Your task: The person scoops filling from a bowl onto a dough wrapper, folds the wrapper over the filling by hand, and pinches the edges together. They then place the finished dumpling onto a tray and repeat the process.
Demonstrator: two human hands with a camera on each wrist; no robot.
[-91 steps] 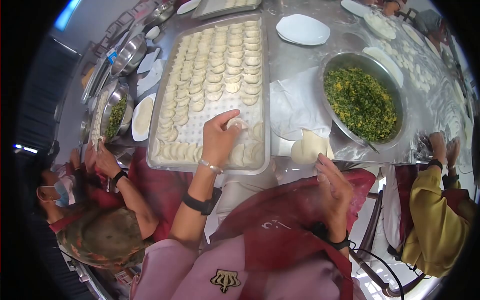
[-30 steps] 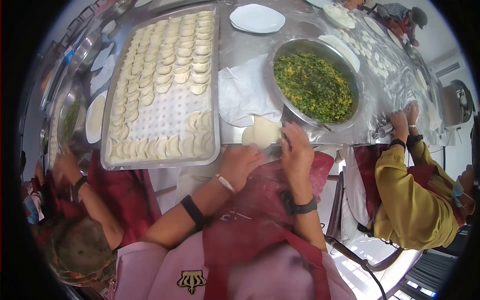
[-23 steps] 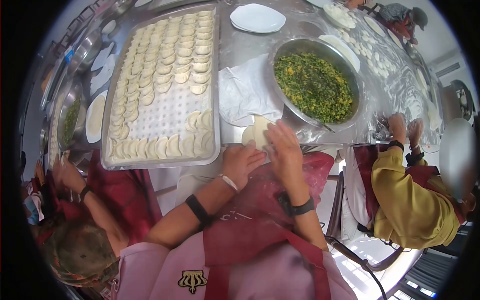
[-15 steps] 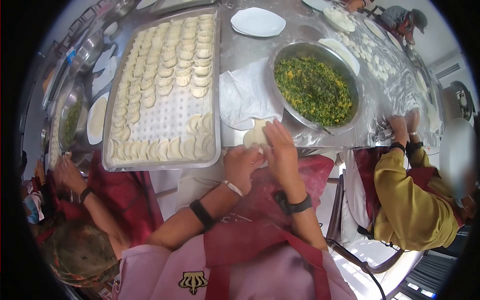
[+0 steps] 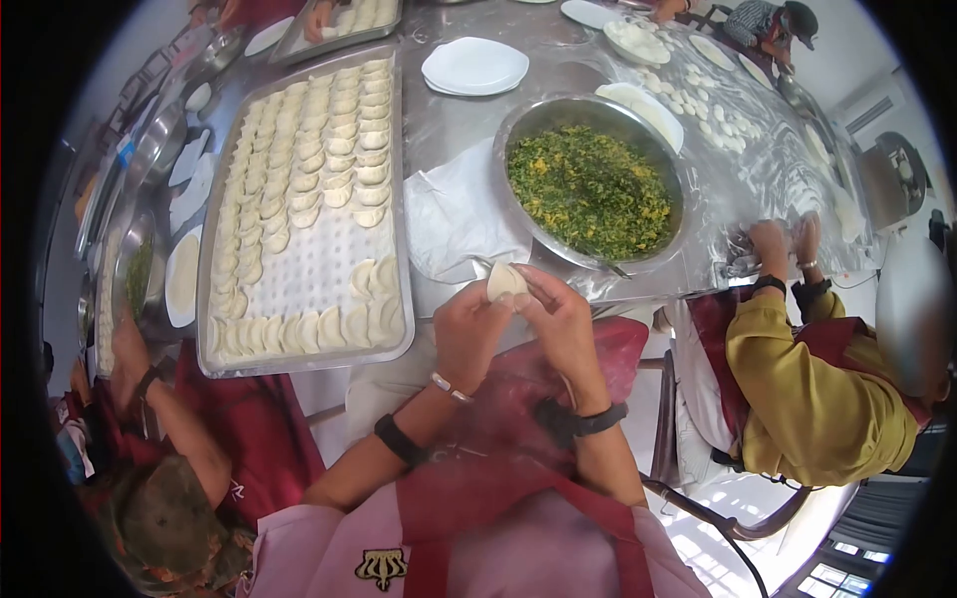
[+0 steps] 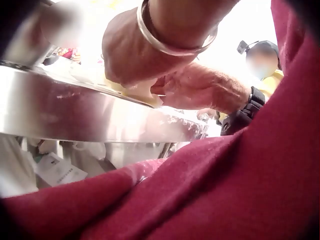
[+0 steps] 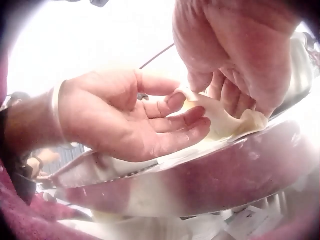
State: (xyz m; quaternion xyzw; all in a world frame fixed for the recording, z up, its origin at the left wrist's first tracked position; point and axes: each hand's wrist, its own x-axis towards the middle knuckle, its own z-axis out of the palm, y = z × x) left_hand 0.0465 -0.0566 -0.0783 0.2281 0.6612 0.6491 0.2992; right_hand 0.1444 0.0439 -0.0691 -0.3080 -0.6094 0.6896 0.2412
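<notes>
In the head view, a pale piece of dough [image 5: 506,282] is pinched between the left hand [image 5: 469,334] and right hand [image 5: 560,324], over the table's near edge. In the right wrist view the dough [image 7: 217,117] hangs thin and folded; thumb and fingers of the left hand [image 7: 125,115] hold one side, while the right hand [image 7: 240,45] grips the other from above. The left wrist view shows part of the dough [image 6: 142,92] below the left hand [image 6: 130,50]. A tray [image 5: 406,249] of dumplings lies to the left. A steel bowl [image 5: 678,224] of chopped green and yellow filling stands to the right.
A white cloth [image 5: 459,214] lies between tray and bowl. White plates [image 5: 475,67] sit farther back. At right, a person in yellow sleeves [image 5: 797,384] works at the floured table; another person's arm [image 5: 184,424] is at the left.
The left hand has come back from the tray, where it held a dumpling, to meet the right. Both hands now hold dough up that lay near the cloth. The head view has shifted.
</notes>
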